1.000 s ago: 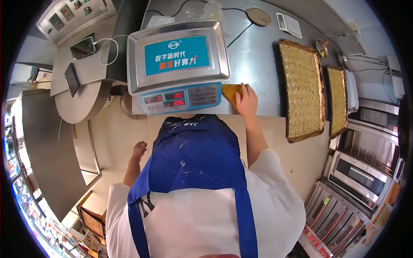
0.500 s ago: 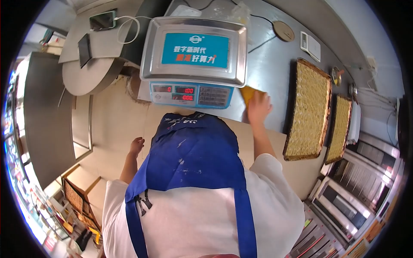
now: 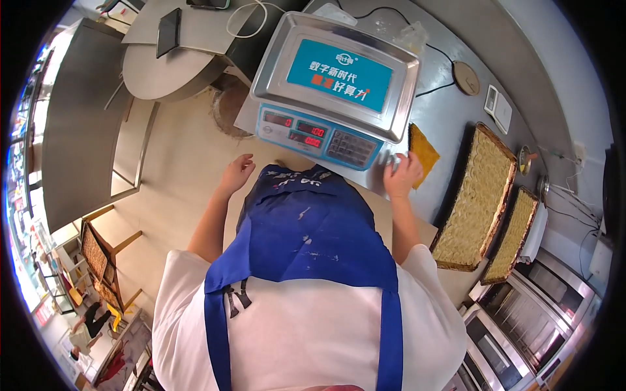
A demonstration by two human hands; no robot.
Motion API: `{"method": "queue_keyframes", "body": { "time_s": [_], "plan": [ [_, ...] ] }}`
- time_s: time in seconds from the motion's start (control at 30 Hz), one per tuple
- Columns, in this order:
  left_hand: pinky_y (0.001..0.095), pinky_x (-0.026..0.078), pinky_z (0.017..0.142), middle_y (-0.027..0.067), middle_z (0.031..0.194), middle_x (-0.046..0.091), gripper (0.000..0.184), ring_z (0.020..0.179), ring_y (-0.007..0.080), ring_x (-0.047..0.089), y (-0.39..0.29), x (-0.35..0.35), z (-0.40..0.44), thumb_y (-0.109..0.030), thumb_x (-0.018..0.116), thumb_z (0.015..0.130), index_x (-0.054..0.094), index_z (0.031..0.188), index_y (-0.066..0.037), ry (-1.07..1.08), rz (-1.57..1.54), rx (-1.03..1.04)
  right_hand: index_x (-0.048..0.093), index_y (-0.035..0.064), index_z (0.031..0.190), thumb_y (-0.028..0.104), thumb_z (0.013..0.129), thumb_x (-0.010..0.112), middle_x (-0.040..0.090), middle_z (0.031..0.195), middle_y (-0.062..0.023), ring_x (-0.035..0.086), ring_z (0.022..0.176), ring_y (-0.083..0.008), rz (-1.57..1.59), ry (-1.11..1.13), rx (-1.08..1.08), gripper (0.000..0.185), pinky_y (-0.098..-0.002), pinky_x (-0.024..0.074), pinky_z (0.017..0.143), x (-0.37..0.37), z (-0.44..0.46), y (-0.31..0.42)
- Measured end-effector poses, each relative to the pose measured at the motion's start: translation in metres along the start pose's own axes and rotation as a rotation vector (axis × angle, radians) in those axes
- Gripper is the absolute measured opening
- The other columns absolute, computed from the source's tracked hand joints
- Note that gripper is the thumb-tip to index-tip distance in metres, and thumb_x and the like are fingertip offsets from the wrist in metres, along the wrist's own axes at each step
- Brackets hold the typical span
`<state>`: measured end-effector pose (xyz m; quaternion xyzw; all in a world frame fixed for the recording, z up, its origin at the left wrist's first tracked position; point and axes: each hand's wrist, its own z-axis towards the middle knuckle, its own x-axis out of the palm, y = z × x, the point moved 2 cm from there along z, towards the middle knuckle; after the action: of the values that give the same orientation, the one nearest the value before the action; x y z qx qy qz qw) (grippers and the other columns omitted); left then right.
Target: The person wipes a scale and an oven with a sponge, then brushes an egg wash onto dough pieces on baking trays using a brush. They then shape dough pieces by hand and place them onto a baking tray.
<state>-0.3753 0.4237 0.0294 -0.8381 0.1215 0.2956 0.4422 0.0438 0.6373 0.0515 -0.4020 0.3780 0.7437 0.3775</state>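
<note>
A digital scale with a steel pan (image 3: pixel 267 85) and lit red digits stands on the steel table (image 3: pixel 450 107). To the right of its keypad lies a yellow-brown cloth (image 3: pixel 424 156), flat on the tabletop. My right hand (image 3: pixel 403 176) is at the table's front edge, beside the cloth's lower left side, with fingers bent and apart and nothing visible in them. My left hand (image 3: pixel 238 173) hangs in the air left of the blue apron (image 3: pixel 306 228), below the scale; its fingers are loosely curled and apart, holding nothing.
Two filled baking trays (image 3: pixel 479 195) (image 3: pixel 515 238) lie at the right. Behind the scale are a small white scale (image 3: pixel 499 109), a round disc (image 3: pixel 466 78) and cables. Ovens (image 3: pixel 521 313) stand lower right. A person (image 3: pixel 85 332) is far off at lower left.
My right hand has come off the cloth, which now lies uncovered. My left hand has risen toward the table. The view has turned, shifting the scale rightward.
</note>
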Motion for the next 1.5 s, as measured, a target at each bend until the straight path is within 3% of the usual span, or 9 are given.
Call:
{"method": "queue_keyframes", "body": {
  "time_s": [0.3, 0.33, 0.4, 0.47, 0.53, 0.73, 0.93, 1.13, 1.5],
  "plan": [
    [0.0404, 0.043, 0.094, 0.0176, 0.117, 0.060, 0.052, 0.112, 0.0325, 0.055, 0.208, 0.027, -0.020, -0.045, 0.058, 0.084, 0.058, 0.120, -0.008, 0.289, 0.374, -0.324, 0.052, 0.0090, 0.120, 0.031, 0.080, 0.059, 0.052, 0.120, -0.0137, 0.047, 0.111, -0.0354, -0.256, -0.173, 0.934, 0.046, -0.0513, 0.0325, 0.091, 0.010, -0.003, -0.074],
    [0.0394, 0.049, 0.084, 0.0172, 0.107, 0.064, 0.048, 0.100, 0.0319, 0.061, 0.242, 0.024, -0.035, -0.044, 0.058, 0.084, 0.060, 0.115, -0.008, 0.341, 0.461, -0.175, 0.054, 0.0100, 0.119, 0.031, 0.080, 0.059, 0.054, 0.119, -0.0132, 0.050, 0.110, -0.0356, -0.276, -0.154, 1.081, 0.044, -0.0512, 0.0335, 0.090, 0.007, 0.000, -0.087],
    [0.0363, 0.049, 0.051, 0.0086, 0.075, 0.062, 0.032, 0.063, 0.0218, 0.061, 0.321, 0.036, -0.056, -0.038, 0.057, 0.086, 0.063, 0.095, -0.007, 0.484, 0.065, -0.665, 0.060, 0.0143, 0.113, 0.032, 0.079, 0.060, 0.061, 0.112, -0.0090, 0.056, 0.105, -0.0305, -0.217, 0.116, 1.156, 0.039, -0.0498, 0.0359, 0.089, 0.002, 0.012, -0.102],
    [0.0344, 0.047, 0.050, 0.0048, 0.076, 0.061, 0.027, 0.063, 0.0188, 0.059, 0.325, 0.021, -0.064, -0.035, 0.055, 0.088, 0.062, 0.096, -0.011, 0.779, 0.337, -0.374, 0.064, 0.0171, 0.108, 0.032, 0.078, 0.060, 0.066, 0.106, -0.0056, 0.060, 0.101, -0.0261, -0.163, 0.264, 1.159, 0.033, -0.0486, 0.0370, 0.089, 0.003, 0.019, -0.109],
    [0.0333, 0.046, 0.052, 0.0031, 0.080, 0.063, 0.026, 0.066, 0.0189, 0.061, 0.289, -0.003, -0.065, -0.033, 0.054, 0.088, 0.061, 0.102, -0.013, 0.529, 0.160, -0.816, 0.067, 0.0185, 0.102, 0.031, 0.077, 0.061, 0.068, 0.099, -0.0030, 0.063, 0.097, -0.0223, -0.119, 0.267, 1.134, 0.029, -0.0476, 0.0367, 0.089, 0.015, 0.019, -0.105],
    [0.0290, 0.044, 0.049, 0.0056, 0.067, 0.061, 0.024, 0.057, 0.0154, 0.057, 0.237, -0.029, 0.041, -0.029, 0.060, 0.082, 0.067, 0.095, -0.009, 0.421, 0.104, -0.305, 0.059, 0.0024, 0.083, 0.014, 0.074, 0.063, 0.064, 0.078, -0.0135, 0.061, 0.070, -0.0300, 0.124, -0.278, 0.824, 0.015, -0.0365, 0.0485, 0.064, 0.003, -0.025, -0.048],
    [0.0248, 0.042, 0.053, 0.0012, 0.086, 0.060, 0.036, 0.067, 0.0105, 0.055, 0.096, 0.028, 0.070, -0.028, 0.060, 0.084, 0.058, 0.114, -0.009, 0.433, -0.140, -0.318, 0.054, 0.0002, 0.081, 0.012, 0.073, 0.060, 0.057, 0.067, -0.0110, 0.056, 0.062, -0.0217, 0.514, -0.357, 0.948, 0.015, -0.0337, 0.0454, 0.059, -0.064, -0.123, -0.004],
    [0.0248, 0.045, 0.060, 0.0014, 0.084, 0.061, 0.032, 0.070, 0.0096, 0.055, -0.079, 0.160, 0.014, -0.027, 0.058, 0.086, 0.061, 0.108, -0.004, 0.866, -0.001, 0.145, 0.055, 0.0020, 0.080, 0.019, 0.073, 0.061, 0.056, 0.065, -0.0126, 0.055, 0.060, -0.0252, 0.407, -0.086, 1.038, 0.020, -0.0359, 0.0444, 0.057, -0.125, -0.267, -0.005],
    [0.0417, 0.049, 0.078, 0.0220, 0.110, 0.062, 0.060, 0.094, 0.0341, 0.062, -0.367, 0.457, 0.036, -0.041, 0.059, 0.081, 0.054, 0.119, 0.006, 0.472, 0.431, 0.663, 0.055, 0.0005, 0.080, 0.011, 0.073, 0.058, 0.055, 0.064, -0.0065, 0.053, 0.060, -0.0160, 0.205, -0.352, 1.604, 0.012, -0.0301, 0.0457, 0.058, -0.233, -0.558, -0.016]
  ]
}}
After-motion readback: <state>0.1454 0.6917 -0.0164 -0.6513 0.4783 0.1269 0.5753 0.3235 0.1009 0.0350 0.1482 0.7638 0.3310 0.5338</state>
